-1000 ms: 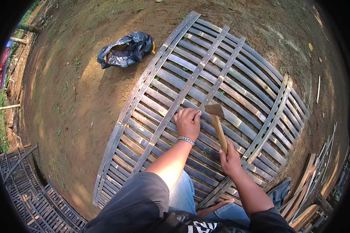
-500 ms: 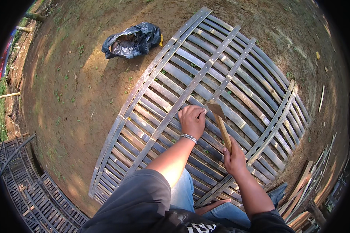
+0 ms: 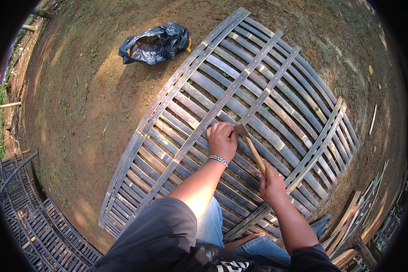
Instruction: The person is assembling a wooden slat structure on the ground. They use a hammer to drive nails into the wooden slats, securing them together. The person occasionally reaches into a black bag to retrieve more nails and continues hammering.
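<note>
A large panel of dark bamboo slats [image 3: 268, 132], with long nailed strips across it, lies on the ground in front of me. My left hand [image 3: 222, 140] rests on its middle, fingers closed in a pinch at the end of a cross strip [image 3: 272, 85]. Whatever the fingertips pinch is too small to make out. My right hand [image 3: 272, 183] grips the wooden handle of a hatchet [image 3: 255, 153]. Its flat metal head is right beside my left thumb and fingertips, over the slats.
A black plastic bag [image 3: 161, 43], its mouth open, sits on the bare soil beyond the panel's left edge. More slatted panels [image 3: 50, 226] lie at the lower left. Loose wooden strips [image 3: 356, 217] are piled at the right. My bent legs [image 3: 211, 222] are against the near side.
The hatchet head has tilted and shifted slightly left, closer to my left fingertips. My left hand keeps its place on the panel.
</note>
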{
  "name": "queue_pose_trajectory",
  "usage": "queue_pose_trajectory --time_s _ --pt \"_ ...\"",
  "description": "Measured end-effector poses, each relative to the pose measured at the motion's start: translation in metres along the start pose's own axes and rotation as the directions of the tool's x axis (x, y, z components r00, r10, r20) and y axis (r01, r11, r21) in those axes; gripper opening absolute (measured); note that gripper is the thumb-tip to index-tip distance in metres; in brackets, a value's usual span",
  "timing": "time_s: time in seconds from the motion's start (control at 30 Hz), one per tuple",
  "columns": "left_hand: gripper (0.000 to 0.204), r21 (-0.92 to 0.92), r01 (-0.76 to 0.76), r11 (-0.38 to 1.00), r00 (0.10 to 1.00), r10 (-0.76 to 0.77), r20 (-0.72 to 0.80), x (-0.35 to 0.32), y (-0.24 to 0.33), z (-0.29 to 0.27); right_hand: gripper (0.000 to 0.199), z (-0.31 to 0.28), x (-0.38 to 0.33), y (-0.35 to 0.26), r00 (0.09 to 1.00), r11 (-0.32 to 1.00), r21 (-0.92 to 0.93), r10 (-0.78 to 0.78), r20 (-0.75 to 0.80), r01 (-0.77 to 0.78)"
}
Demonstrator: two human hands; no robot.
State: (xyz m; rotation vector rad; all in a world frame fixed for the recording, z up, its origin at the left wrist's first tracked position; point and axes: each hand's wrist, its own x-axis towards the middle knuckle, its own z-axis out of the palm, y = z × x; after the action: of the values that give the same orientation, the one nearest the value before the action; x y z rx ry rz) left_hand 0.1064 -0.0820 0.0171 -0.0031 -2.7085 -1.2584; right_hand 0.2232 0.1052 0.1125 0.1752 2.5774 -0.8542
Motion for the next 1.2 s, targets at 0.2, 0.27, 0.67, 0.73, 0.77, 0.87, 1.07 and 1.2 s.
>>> queue_pose_trajectory --time_s 0.2,0.27,0.67,0.73,0.77,0.87,1.07,1.2 --pt "0.006 0.017 -0.018 1.0 1.0 0.018 -0.007 0.002 0.003 -0.002 0.051 0.004 -0.004 0.0 0.987 0.987 0.115 -0.101 -0.126 0.115" --pt "0.005 -0.003 0.009 1.0 1.0 -0.009 0.007 0.0 0.003 -0.001 0.05 0.007 -0.004 0.005 0.989 0.99 0.09 -0.094 -0.118 0.105" --pt "0.005 0.0 -0.021 1.0 1.0 0.021 -0.018 -0.002 0.001 0.002 0.049 0.005 -0.001 0.009 0.997 0.998 0.064 -0.009 -0.079 0.014" --pt "0.004 0.008 -0.02 1.0 1.0 0.021 -0.023 -0.005 0.0 0.002 0.048 0.003 -0.007 0.003 0.994 0.984 0.163 0.083 -0.074 -0.07" --pt "0.004 0.013 -0.021 1.0 0.999 0.021 -0.03 -0.004 -0.001 0.003 0.048 0.002 -0.007 0.001 0.994 0.981 0.181 0.082 -0.076 -0.067" --pt "0.006 0.027 -0.023 0.999 0.999 0.024 -0.034 0.0 0.0 0.004 0.048 -0.004 -0.005 -0.005 0.992 0.972 0.219 0.099 -0.073 -0.081" --pt "0.026 0.124 -0.07 0.99 0.989 0.052 0.137 -0.015 -0.004 -0.016 0.049 -0.002 -0.026 -0.007 0.985 0.961 0.228 0.168 -0.035 -0.156" --pt "0.037 0.161 -0.09 0.983 0.974 0.054 0.22 -0.022 -0.007 -0.022 0.051 0.006 -0.044 0.004 0.982 0.952 0.252 0.186 -0.021 -0.175"
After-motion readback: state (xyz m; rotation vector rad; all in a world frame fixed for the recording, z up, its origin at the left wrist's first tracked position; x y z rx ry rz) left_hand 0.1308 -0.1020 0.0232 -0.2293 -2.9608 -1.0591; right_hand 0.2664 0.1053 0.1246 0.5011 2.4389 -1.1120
